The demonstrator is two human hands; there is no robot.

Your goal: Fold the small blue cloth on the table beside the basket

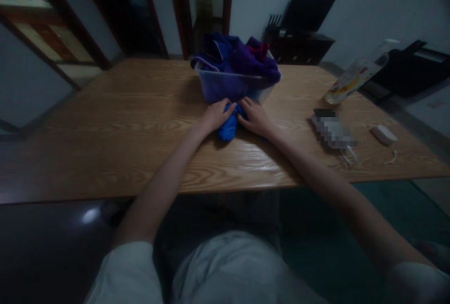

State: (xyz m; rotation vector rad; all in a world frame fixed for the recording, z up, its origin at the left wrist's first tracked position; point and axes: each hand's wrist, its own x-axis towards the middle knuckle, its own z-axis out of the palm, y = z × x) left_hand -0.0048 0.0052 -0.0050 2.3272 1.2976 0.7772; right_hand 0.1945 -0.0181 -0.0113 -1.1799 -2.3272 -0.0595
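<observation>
Between the curled fingers of the left hand (218, 114) and right hand (256, 117), both grasping it, sits a bunched blue cloth (228, 129), one end jutting nearer than the thumbs, on the table (140, 130); just beyond stands a tub (220, 87) of clothes (235, 58).

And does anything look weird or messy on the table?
Yes, the tub is overfull: purple and blue clothes heap above its rim and droop over it. The bottle seems to lean, but that's probably just picture stretch.
</observation>
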